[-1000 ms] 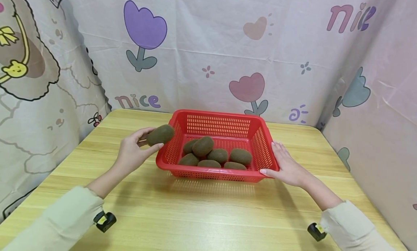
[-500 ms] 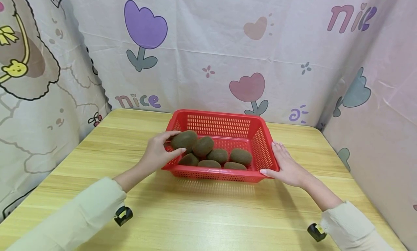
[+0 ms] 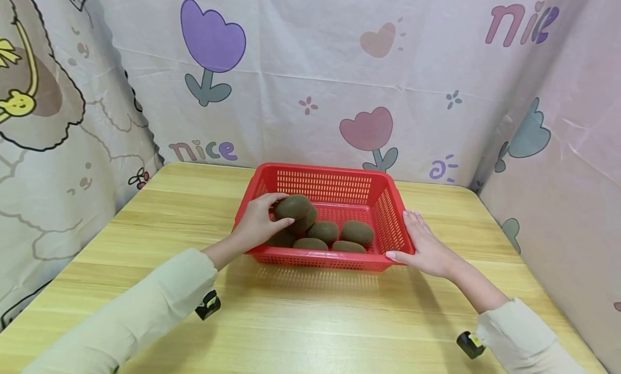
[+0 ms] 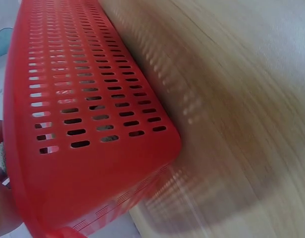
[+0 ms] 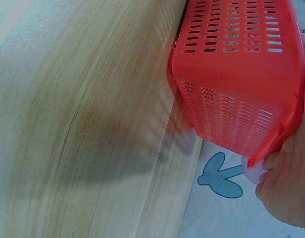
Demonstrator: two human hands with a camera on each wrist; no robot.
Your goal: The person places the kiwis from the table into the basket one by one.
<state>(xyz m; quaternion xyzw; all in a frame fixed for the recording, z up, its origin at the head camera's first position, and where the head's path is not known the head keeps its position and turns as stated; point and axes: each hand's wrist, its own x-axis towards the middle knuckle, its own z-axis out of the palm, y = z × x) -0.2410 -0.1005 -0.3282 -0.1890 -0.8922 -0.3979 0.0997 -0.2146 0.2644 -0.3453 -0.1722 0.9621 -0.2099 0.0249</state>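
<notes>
My left hand (image 3: 262,223) holds a brown kiwi (image 3: 292,207) between fingers and thumb, over the left part of a red plastic basket (image 3: 325,260). Directly behind that fruit sits another kiwi (image 3: 306,221), partly covered. Several more lie on the basket floor, among them a kiwi (image 3: 358,233) at the right and a kiwi (image 3: 310,244) by the front wall. Flat along the outside of the right wall, my right hand (image 3: 427,250) rests with its thumb on the front rim corner. In the left wrist view the basket wall (image 4: 103,163) hides most of the left hand.
The basket stands on a light wooden table (image 3: 310,320). Patterned cloth (image 3: 301,50) hangs behind the table and at both sides. A small black wrist camera (image 3: 207,305) sits at the left cuff, and another black camera (image 3: 470,344) at the right.
The left hand has carried its kiwi rightward from outside the left rim to over the fruit in the basket. The right hand and basket have stayed in place.
</notes>
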